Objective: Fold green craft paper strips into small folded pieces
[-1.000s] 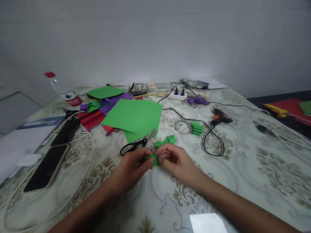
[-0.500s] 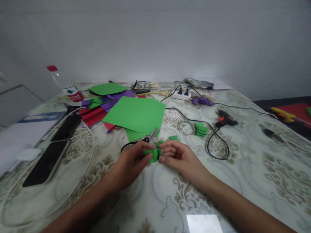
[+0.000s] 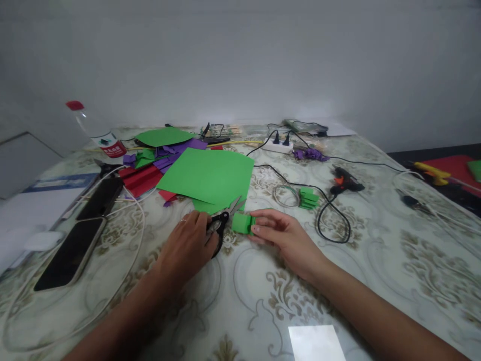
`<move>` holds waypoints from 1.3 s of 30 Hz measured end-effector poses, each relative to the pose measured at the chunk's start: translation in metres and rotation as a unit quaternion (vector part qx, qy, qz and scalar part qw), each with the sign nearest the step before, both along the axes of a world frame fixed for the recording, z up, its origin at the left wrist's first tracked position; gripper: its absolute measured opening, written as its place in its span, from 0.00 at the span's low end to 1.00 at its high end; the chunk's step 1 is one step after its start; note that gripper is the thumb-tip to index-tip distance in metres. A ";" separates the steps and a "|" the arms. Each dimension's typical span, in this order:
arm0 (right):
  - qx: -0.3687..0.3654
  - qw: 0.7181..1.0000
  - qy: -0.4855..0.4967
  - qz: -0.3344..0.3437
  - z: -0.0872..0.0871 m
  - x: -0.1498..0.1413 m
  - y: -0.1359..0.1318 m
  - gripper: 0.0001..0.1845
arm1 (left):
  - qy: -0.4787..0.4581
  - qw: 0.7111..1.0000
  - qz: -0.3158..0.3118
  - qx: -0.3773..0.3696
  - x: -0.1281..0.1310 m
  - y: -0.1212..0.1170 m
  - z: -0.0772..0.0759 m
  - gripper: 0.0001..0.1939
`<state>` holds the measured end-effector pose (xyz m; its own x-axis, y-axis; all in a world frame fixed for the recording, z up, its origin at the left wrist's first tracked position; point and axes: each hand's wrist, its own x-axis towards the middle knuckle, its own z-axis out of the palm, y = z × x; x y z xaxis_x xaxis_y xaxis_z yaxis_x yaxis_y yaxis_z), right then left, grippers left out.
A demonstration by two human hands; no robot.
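My right hand [image 3: 280,230] pinches a small folded green paper piece [image 3: 241,223] between thumb and fingers, just above the table. To its left, my left hand [image 3: 191,238] is closed round the black handles of a pair of scissors [image 3: 224,216]. The scissors' blades stand a little apart and point away to the right, beside the large green paper sheet [image 3: 208,173]. Further right, another pleated green paper piece [image 3: 308,198] lies near a wire coil [image 3: 286,196].
A glue gun [image 3: 345,180] with a looped black cord lies to the right. A power strip [image 3: 278,145] stands at the back. On the left are two phones [image 3: 71,253], a looping white cable and a plastic bottle [image 3: 108,143]. Red and purple paper scraps lie behind my left hand.
My left hand has let go of the green paper piece, moved slightly left and taken hold of the scissors' handles. The paper stays in my right hand.
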<state>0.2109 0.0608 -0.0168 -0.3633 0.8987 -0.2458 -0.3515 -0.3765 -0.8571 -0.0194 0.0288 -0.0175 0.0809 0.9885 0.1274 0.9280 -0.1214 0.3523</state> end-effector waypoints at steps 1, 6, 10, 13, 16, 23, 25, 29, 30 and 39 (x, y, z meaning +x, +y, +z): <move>-0.003 1.000 0.004 -0.007 0.000 0.001 0.001 0.20 | 0.021 1.000 0.006 -0.007 0.000 0.000 0.000 0.07; -0.009 0.998 0.021 -0.056 0.001 0.003 0.006 0.20 | 0.077 0.996 0.026 -0.042 0.004 -0.001 0.002 0.11; -0.004 0.996 0.027 -0.089 0.004 0.007 0.012 0.20 | 0.068 0.994 0.045 -0.066 0.005 0.001 0.009 0.09; 0.005 0.992 0.030 -0.123 0.007 0.011 0.019 0.19 | 0.027 0.995 0.056 -0.077 0.001 0.002 0.016 0.11; 0.012 0.987 0.029 -0.156 0.007 0.016 0.026 0.17 | -0.045 0.995 0.038 -0.086 -0.003 0.004 0.018 0.11; 0.033 0.978 0.033 -0.204 0.007 0.021 0.032 0.17 | -0.204 0.974 -0.069 -0.069 0.000 -0.003 0.024 0.14; 0.044 0.976 0.034 -0.209 0.008 0.022 0.032 0.18 | -0.212 0.971 -0.072 -0.078 0.000 -0.006 0.031 0.17; 0.069 0.974 0.034 -0.213 0.011 0.021 0.029 0.19 | -0.201 0.971 -0.059 -0.114 -0.002 -0.007 0.035 0.21; 0.074 0.974 0.034 -0.214 0.012 0.020 0.028 0.20 | -0.196 0.971 -0.060 -0.121 -0.002 -0.006 0.034 0.20; 0.111 0.975 0.014 -0.190 0.014 0.015 0.018 0.19 | -0.150 0.981 -0.077 -0.099 0.003 -0.006 0.024 0.12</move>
<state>0.2263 0.0790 -0.0031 0.0032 0.9997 -0.0244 -0.4549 -0.0203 -0.8903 -0.0165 0.0224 0.0062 0.2199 0.9752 -0.0249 0.7546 -0.1539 0.6379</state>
